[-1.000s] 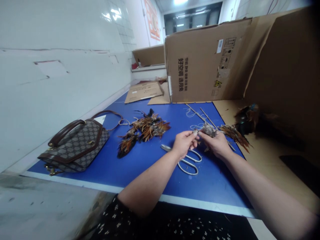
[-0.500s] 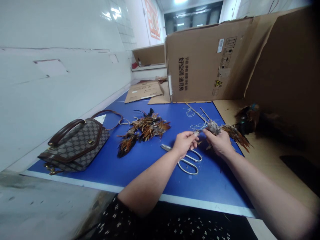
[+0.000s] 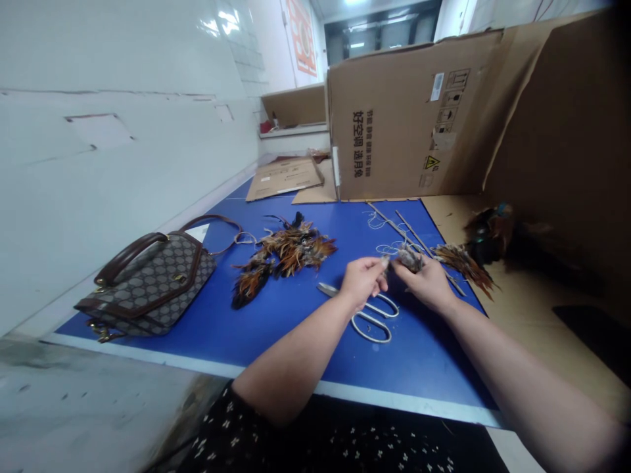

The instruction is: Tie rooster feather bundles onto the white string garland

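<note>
My left hand [image 3: 362, 284] is closed in a pinch around a small pale feather tuft [image 3: 385, 261]. Close to its right, my right hand [image 3: 428, 284] grips a bunch of grey downy feathers [image 3: 410, 258], partly hidden by the fingers. Beneath and beside the left wrist lie metal scissors [image 3: 373, 326] with large loop handles. Two thin sticks [image 3: 394, 228] run diagonally behind the right hand, with loose pale string [image 3: 387, 249] near them. A spray of brown feathers [image 3: 466, 264] rests just beyond the right hand.
A pile of brown and black feathers [image 3: 296, 248] lies mid-table. On the left stands a patterned handbag [image 3: 152, 289] with a looped strap. A large cardboard box [image 3: 394, 131] walls off the back; flat cardboard [image 3: 283, 179] lies behind the pile. Dark feathers [image 3: 488, 233] sit at right.
My right hand has shifted slightly left with the grey feathers, uncovering more of the sticks. My left hand has drawn back a little to the left.
</note>
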A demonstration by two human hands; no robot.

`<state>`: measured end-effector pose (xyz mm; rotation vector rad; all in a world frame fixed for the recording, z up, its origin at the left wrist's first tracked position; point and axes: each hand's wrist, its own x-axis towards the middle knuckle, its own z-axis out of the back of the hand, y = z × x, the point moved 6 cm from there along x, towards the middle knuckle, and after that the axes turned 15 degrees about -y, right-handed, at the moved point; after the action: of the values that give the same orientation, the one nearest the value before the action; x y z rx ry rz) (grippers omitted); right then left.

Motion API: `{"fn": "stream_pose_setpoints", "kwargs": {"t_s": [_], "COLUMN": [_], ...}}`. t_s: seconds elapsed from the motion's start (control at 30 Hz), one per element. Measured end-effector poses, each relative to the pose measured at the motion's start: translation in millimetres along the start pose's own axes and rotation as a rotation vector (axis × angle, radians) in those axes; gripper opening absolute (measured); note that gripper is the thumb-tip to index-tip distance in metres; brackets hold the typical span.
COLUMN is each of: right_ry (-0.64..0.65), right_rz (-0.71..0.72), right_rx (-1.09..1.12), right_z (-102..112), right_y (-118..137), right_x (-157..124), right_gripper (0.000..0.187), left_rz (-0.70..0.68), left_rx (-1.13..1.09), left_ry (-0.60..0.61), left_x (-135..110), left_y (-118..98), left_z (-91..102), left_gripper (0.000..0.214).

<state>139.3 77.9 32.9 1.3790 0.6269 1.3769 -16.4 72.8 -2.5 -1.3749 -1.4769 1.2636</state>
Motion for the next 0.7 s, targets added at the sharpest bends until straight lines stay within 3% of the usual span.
{"fn": "stream_pose_setpoints", "kwargs": {"t_s": [0.27, 0.5, 0.7], "right_ry": [0.029, 0.060, 0.010], "right_rz": [0.003, -0.003, 0.048], "right_rx": [0.026, 0.081, 0.044], "right_z": [1.0, 6.7, 8.0], "right_y": [-1.6, 0.7, 1.6], "right_x": [1.3, 2.3, 3.6], "right_gripper": [0.035, 0.047, 0.038], "left_rz": [0.033, 0.012, -0.007], "left_rx": [0.039, 0.059, 0.116], "left_ry": [0.067, 0.050, 0.073], "left_x": [0.0, 2.4, 0.8], "left_y": [4.0, 5.7, 6.5], "left_z": [-1.8, -0.4, -2.5], "left_gripper": [0.047, 0.049, 0.046]}}
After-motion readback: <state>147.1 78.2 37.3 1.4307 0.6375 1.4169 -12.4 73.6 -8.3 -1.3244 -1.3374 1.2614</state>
